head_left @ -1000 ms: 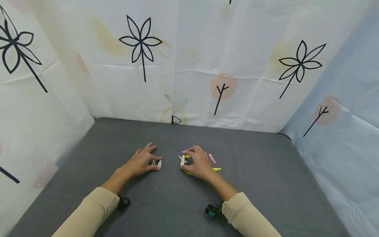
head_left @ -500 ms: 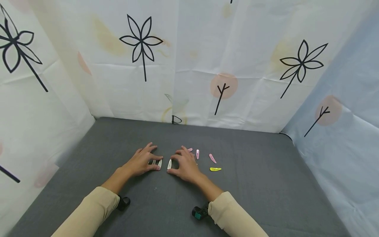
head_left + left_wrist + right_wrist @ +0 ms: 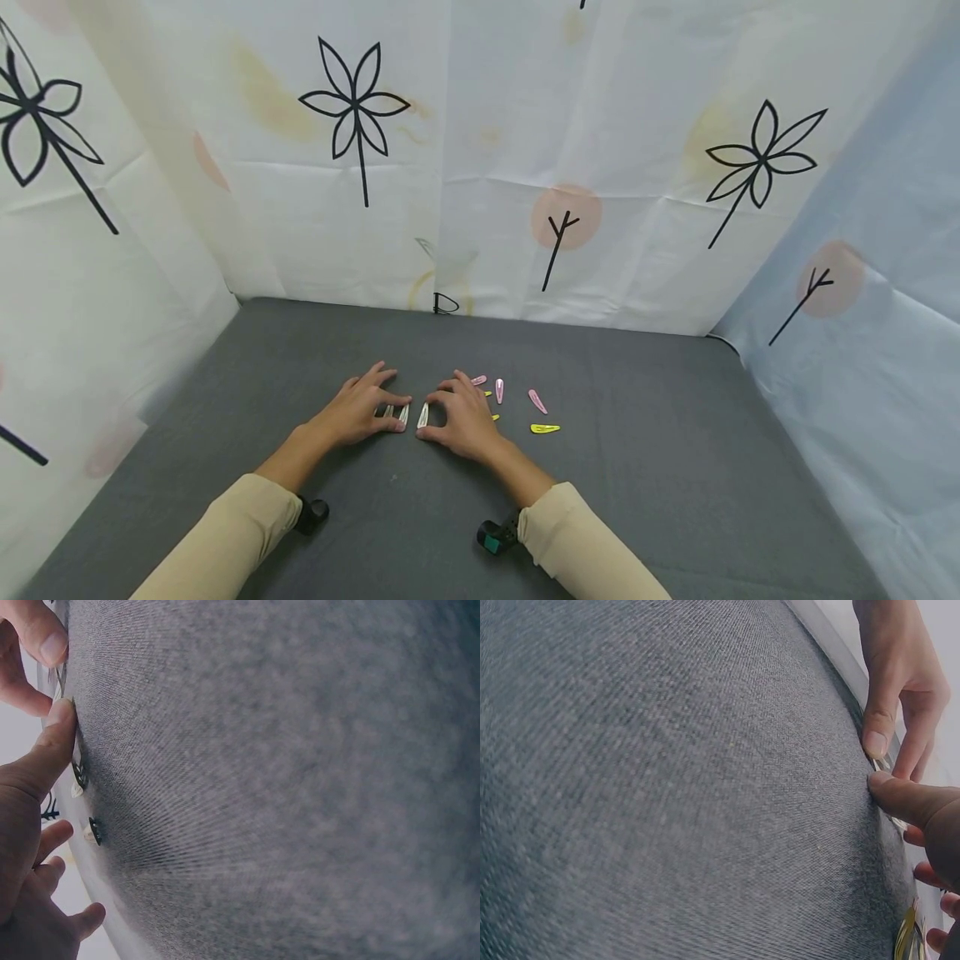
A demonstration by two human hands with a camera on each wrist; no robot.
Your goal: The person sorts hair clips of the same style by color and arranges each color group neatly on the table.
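Observation:
In the head view my left hand (image 3: pixel 356 414) is on the grey surface, its thumb and index finger at the two ends of a white snap hair clip (image 3: pixel 404 415). A second white hair clip (image 3: pixel 388 411) lies just left of that one, partly covered by the fingers. Close by on the right, my right hand (image 3: pixel 463 421) pinches another white hair clip (image 3: pixel 423 415) by its ends, a small gap from the left hand's clip. The left wrist view shows more clips (image 3: pixel 79 775) beyond the left thumb, lying on the cloth.
Right of my right hand lie pink hair clips (image 3: pixel 537 402) and a yellow hair clip (image 3: pixel 545 429). Other pink and yellow ones are partly hidden behind that hand. Grey cloth (image 3: pixel 420 517) covers the table, and patterned white curtains (image 3: pixel 495 150) enclose it at back and sides.
My right hand has moved left, carrying the white hair clip from the pink and yellow clips to beside the left hand. My left hand has stayed put.

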